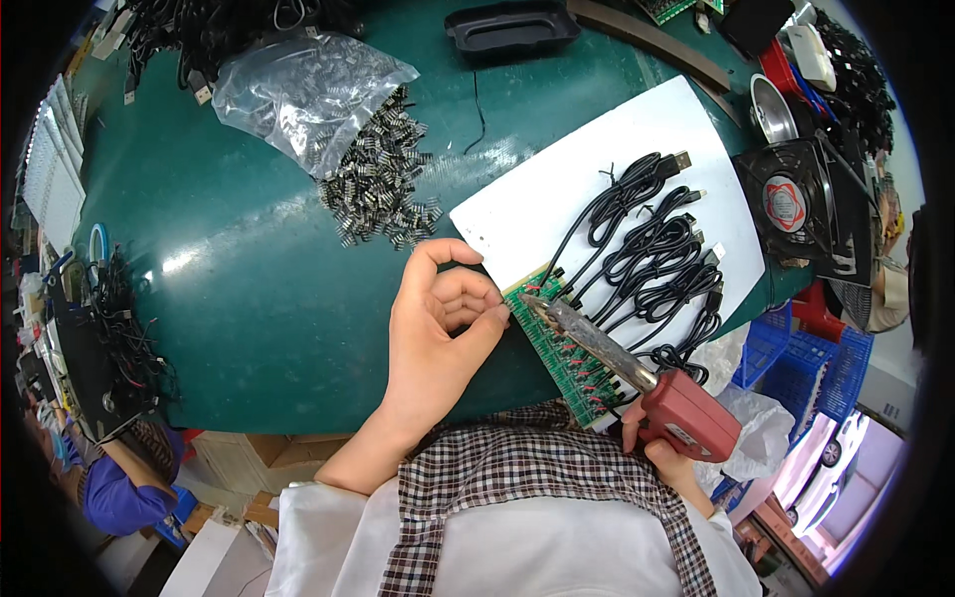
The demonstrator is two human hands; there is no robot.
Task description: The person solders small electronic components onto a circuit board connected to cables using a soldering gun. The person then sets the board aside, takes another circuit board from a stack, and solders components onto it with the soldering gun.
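Note:
My right hand (668, 460) is wrapped around the red handle of a soldering iron (686, 418). The iron's metal barrel slants up and left, its tip over the upper end of a green circuit board (567, 360). Thumb and fingertips of my left hand (448, 318) come together at the board's left edge; anything pinched there is too small to make out. Short red wires sit along the board. Several coiled black USB cables (662, 249) run from it across a white sheet (557, 189).
Small metal connectors (383, 184) spill from a clear plastic bag (308, 95). A black tray (512, 28) sits at the far edge. To the right stand a fan (786, 199) and a metal bowl (772, 107). Black cables (129, 328) lie at the left; another person (124, 488) sits beyond.

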